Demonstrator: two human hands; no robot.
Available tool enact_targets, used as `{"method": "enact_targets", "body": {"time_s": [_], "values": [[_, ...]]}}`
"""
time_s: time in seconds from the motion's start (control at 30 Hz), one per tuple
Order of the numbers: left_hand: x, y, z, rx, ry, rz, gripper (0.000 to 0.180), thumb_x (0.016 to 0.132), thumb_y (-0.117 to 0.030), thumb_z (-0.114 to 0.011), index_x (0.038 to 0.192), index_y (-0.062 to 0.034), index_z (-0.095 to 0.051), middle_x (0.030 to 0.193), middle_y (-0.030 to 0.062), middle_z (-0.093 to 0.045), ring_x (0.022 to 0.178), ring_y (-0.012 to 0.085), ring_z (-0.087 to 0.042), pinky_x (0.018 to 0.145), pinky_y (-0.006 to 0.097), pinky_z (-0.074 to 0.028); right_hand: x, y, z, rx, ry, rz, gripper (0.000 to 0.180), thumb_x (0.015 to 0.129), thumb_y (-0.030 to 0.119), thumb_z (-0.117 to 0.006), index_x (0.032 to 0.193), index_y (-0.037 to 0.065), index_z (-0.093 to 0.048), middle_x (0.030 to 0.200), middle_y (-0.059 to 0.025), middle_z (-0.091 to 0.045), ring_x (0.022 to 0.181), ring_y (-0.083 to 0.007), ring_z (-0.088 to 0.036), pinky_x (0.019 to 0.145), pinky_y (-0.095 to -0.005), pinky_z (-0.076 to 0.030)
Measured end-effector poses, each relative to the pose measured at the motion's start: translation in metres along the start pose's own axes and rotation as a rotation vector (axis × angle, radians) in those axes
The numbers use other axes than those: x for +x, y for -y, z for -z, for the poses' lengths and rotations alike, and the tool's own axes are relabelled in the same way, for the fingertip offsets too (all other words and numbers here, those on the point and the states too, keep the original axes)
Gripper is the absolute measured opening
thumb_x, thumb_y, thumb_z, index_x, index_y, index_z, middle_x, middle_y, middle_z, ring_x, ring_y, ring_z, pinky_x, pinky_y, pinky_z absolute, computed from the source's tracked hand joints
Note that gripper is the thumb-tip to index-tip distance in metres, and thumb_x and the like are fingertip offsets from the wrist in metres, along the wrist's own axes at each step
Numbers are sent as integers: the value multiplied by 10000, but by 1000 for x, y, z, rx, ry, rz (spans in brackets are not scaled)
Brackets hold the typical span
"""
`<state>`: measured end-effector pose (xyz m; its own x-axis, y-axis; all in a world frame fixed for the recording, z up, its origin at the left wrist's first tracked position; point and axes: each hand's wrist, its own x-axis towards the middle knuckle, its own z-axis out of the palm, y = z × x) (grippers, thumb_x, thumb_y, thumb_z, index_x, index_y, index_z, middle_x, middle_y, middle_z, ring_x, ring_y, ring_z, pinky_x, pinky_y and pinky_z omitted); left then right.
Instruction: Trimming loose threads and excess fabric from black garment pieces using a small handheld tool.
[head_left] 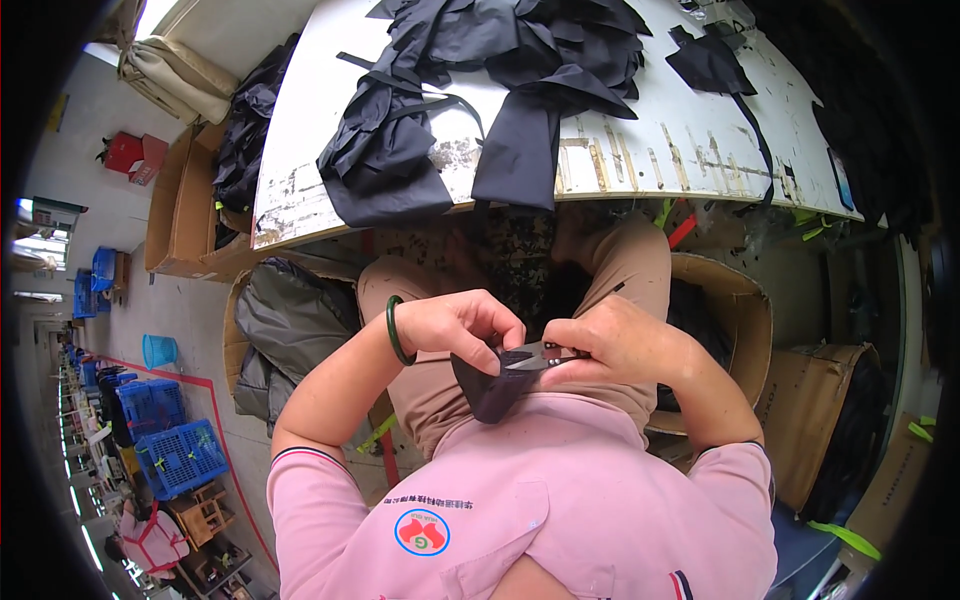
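Over my lap, my left hand (465, 328) pinches the upper edge of a small black fabric piece (487, 388), which hangs down against my pink shirt. A green bangle circles that wrist. My right hand (600, 340) is closed round a pair of thread snips (528, 362). Their metal blades point left and lie against the fabric's edge, close to my left fingertips. Whether the blades are closed on a thread is too small to tell.
A white worktable (290, 195) stands ahead, heaped with black fabric pieces (400, 150). Cardboard boxes flank my legs; the left one holds a grey fabric bundle (290, 320). Another carton (815, 420) stands at the right. Blue crates (180, 455) stand on the floor far left.
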<state>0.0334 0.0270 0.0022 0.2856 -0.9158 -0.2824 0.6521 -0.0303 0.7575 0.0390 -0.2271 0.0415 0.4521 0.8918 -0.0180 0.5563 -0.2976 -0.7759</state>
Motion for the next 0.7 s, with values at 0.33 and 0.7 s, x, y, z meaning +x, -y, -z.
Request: {"method": "enact_targets", "body": {"time_s": [0.33,0.7], "values": [[0,3,0,-23,-3,4,119,752,-17,-697,842,39,-645,859,35,-571,800,124,-528,746,248,-418,-1,-1,-2,-88,-34,3,394,831,441,-657,763,67,-554,572,-112,-564,553,-327,-584,507,-394,-447],[3,3,-1,-10,7,42,104,759,-6,-685,840,39,-639,870,29,-589,790,118,-548,735,246,-438,4,1,0,-104,16,19,394,839,439,-646,762,62,-563,558,-120,-552,549,-333,-575,509,-402,-440]]}}
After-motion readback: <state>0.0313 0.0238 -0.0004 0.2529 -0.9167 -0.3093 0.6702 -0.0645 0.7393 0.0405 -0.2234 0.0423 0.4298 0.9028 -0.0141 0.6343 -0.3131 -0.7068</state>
